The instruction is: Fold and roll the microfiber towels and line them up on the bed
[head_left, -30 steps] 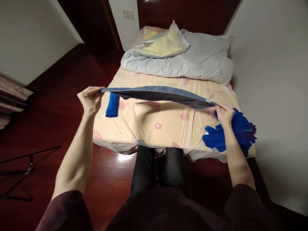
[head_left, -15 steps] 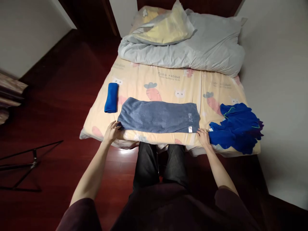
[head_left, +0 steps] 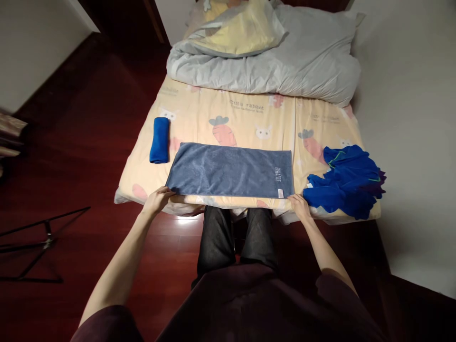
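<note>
A grey-blue towel (head_left: 228, 171) lies spread flat along the near edge of the bed, with lettering and a small white label at its right end. My left hand (head_left: 158, 199) pinches the towel's near left corner. At the near right corner, close to the label, my right hand (head_left: 298, 205) has its fingers closed on the cloth. Left of the towel sits a folded blue cloth (head_left: 159, 140). A crumpled heap of blue cloth (head_left: 344, 183) with green and purple parts lies to the right, just beyond my right hand.
The bed (head_left: 199, 111) has a yellow sheet printed with carrots and rabbits. A grey quilt (head_left: 313, 52) and a yellow pillow (head_left: 245, 35) lie at its far end. A wall (head_left: 409, 118) runs along the right. On the floor at left stand black tripod legs (head_left: 46, 244).
The towel has been pulled out straighter, its edges now smooth and its left corner farther left. My left hand has moved left with that corner. The view has shifted slightly.
</note>
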`<state>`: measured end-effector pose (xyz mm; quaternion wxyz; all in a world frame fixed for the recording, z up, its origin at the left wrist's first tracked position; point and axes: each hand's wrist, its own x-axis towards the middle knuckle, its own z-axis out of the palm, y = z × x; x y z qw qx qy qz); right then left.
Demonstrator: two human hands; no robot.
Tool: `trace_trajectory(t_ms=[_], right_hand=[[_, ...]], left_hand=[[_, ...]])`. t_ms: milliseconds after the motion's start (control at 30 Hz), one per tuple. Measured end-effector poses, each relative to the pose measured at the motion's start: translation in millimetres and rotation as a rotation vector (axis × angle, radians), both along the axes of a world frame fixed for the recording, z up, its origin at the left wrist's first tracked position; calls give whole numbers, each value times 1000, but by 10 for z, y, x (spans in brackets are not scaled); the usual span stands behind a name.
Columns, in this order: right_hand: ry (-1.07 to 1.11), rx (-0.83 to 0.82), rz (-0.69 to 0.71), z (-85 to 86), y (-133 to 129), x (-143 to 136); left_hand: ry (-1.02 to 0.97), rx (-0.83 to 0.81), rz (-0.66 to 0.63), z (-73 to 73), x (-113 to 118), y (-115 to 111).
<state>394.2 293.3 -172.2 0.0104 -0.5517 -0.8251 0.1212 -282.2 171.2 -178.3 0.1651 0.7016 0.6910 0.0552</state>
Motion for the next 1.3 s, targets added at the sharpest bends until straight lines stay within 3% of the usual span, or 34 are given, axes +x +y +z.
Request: trace_trajectory(t_ms=[133,233,300,367,433,500,567,667,767,967,1100,1300], right_hand=[[-150,-113,-89,157,-36,-145],[-325,-270,-177,376,72,-475],[-299,-318,-144,518,186,-906],[-62,-146,-60,601,295,-1523],[223,22,15,588,360,-2244],[431,67,102,472,363,-2926],[526,5,207,275,314,-3434],[477,-113,242,-64,212,-3765],[411,-153,224,-287,161,-3732],[408,-134,138,-350,335,-3296],[336,-87,27,-384,567,-2684],[143,18,-179,-451,875,-1470]], left_hand=[[24,-78,-74,20,96,-49],[60,-169,-59,137,208,120],[53,-104,-16,255,357,339],[-12,80,18,344,596,602],[-81,240,49,340,896,840],[-105,273,92,211,1186,988],[-108,226,161,-13,1394,1030],[-104,190,280,-363,1498,980],[-105,223,299,-551,1458,940],[-95,262,311,-547,1434,958],[-90,259,321,-543,1455,950],[-134,251,339,-531,1462,949]])
